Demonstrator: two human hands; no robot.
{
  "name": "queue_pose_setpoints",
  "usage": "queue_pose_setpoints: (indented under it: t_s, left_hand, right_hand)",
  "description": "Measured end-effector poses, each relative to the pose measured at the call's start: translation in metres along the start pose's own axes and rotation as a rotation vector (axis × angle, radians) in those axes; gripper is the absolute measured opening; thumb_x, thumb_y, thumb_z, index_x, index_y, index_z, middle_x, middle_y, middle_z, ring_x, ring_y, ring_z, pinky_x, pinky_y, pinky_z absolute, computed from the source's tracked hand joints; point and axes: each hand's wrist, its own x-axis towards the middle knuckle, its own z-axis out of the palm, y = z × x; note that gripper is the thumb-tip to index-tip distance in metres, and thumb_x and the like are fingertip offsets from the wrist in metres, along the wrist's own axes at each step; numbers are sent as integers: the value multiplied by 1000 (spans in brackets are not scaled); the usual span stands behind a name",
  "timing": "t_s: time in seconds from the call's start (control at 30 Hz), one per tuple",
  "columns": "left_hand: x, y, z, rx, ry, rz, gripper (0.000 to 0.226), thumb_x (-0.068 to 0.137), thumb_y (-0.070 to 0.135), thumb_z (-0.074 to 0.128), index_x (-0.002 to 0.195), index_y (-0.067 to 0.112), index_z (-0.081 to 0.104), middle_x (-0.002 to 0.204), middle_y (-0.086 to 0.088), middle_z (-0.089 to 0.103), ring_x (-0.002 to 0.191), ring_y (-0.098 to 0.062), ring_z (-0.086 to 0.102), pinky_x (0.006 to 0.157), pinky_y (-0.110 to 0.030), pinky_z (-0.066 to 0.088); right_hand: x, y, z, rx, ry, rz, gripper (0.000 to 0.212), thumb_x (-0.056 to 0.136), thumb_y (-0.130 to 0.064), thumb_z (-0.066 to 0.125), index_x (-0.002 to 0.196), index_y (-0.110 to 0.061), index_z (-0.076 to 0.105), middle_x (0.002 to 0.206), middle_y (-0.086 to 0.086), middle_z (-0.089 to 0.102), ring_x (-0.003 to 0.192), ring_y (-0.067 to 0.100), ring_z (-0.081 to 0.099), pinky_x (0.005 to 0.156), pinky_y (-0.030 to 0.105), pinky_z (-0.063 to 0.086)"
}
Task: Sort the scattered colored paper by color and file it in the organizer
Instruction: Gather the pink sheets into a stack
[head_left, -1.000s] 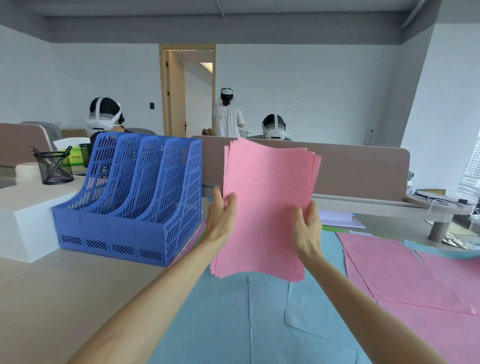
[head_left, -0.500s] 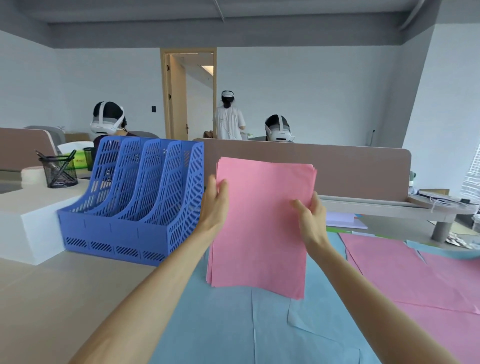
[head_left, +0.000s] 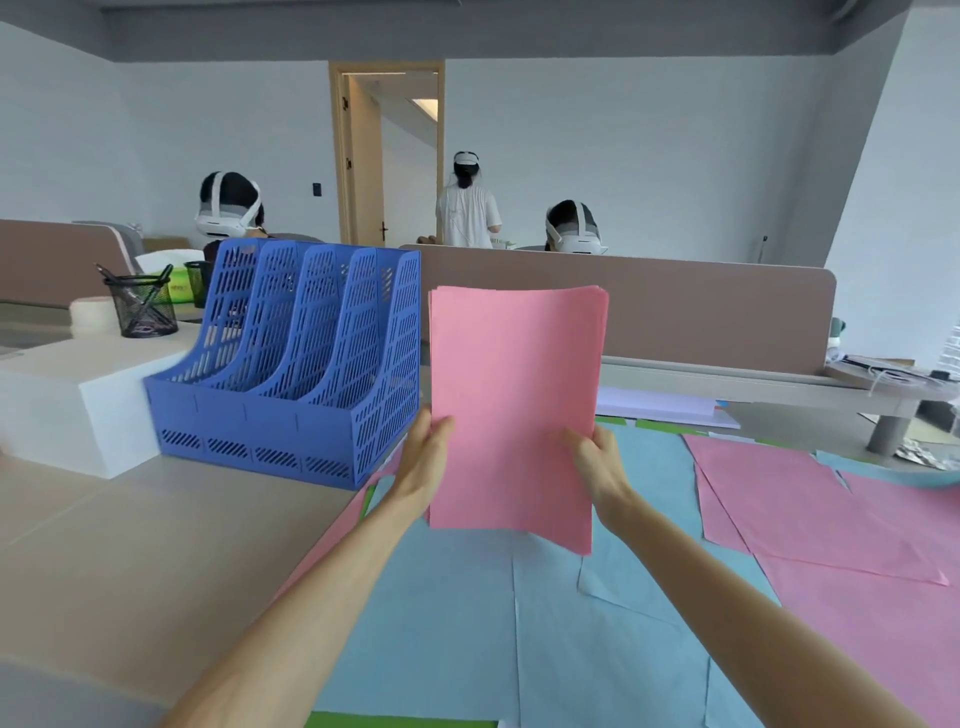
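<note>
Pink paper stack (head_left: 514, 410) being held upright over the counter (head_left: 130, 545), toward its far edge, just right of the blue organizer (head_left: 291, 374), side edges being pinched by left grip (head_left: 426, 462) and right grip (head_left: 602, 462).

One wide-angle head-worn camera faces forward and slightly down over the desk (head_left: 130, 545), close to the blue file organizer (head_left: 291, 374); the pink paper stack (head_left: 514, 395), just right of the organizer, fills mid-frame.

Pink paper stack (head_left: 514, 405) upright, just beside blue organizer (head_left: 291, 374) (four slots)
</note>
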Motion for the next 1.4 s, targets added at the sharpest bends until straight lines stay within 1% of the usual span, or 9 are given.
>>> queue_pose_setpoints:
  t_s: [0.13,0.23,0.43,0.57,0.83,1.03,1.2,1.3,1.4]
  left_hand:
    - [-6,20,-21,36,97,-23,14,99,18,43,87,22,48,89,13,47,87,-11,45,73,-13,34]
    - [-12,29,-57,89,176,48,14,95,20,42,96,6,46,91,-4,52,84,-17,47,78,-33,39]
    - [-49,38,-162,266,373,28,7,96,16,39,100,14,45,79,6,48,74,-15,45,65,-30,36]
    - [-82,30,-243,392,458,-111,19,95,12,37,112,14,47,89,2,53,74,-13,49,61,-26,38]
    - [-133,2,-349,488,508,-422,38,91,22,37,127,11,37,115,-10,56,104,-26,55,94,-36,45]
    - [-143,-12,-386,478,499,-482,39,93,15,32,131,18,38,117,-3,57,100,-21,57,75,-30,46]
    - [-148,-19,-401,489,515,-468,39,94,16,32,130,22,46,114,2,59,99,-17,57,71,-27,42]
    - [-149,-19,-404,508,512,-473,38,95,15,32,130,20,47,116,1,58,100,-18,55,79,-27,39]
    - [-149,-22,-407,554,508,-467,37,94,15,33,126,18,51,116,-1,60,101,-19,56,80,-28,41]
  right_hand:
    - [-5,-15,20,-21,29,-92,24,83,-2,40,66,-18,33,63,-4,30,62,17,26,54,28,24]
    - [-10,-33,49,-7,7,-156,30,84,-4,41,63,-21,28,58,-9,27,53,11,24,48,24,23]
    - [-23,-43,150,-37,-190,-154,14,78,-15,44,65,-18,41,62,-5,38,57,13,33,52,24,30]
    - [-43,-33,231,-159,-367,-98,14,67,-25,41,70,-16,51,65,-2,46,62,19,41,56,28,35]
    - [-76,-1,354,-290,-622,-63,21,86,-4,44,105,-12,51,92,5,57,83,24,55,67,30,45]
    - [-57,39,405,-523,-682,-59,38,75,-27,47,110,-20,34,106,15,59,102,36,58,90,52,48]
    - [-78,22,412,-701,-654,-68,53,82,-32,48,132,-16,40,122,12,56,116,34,52,101,49,42]
    - [-83,16,414,-758,-637,-87,48,85,-33,48,130,-16,47,125,11,54,120,33,48,103,46,39]
    - [-76,18,416,-753,-622,-78,36,79,-36,47,105,-14,60,111,11,58,111,32,51,97,46,46]
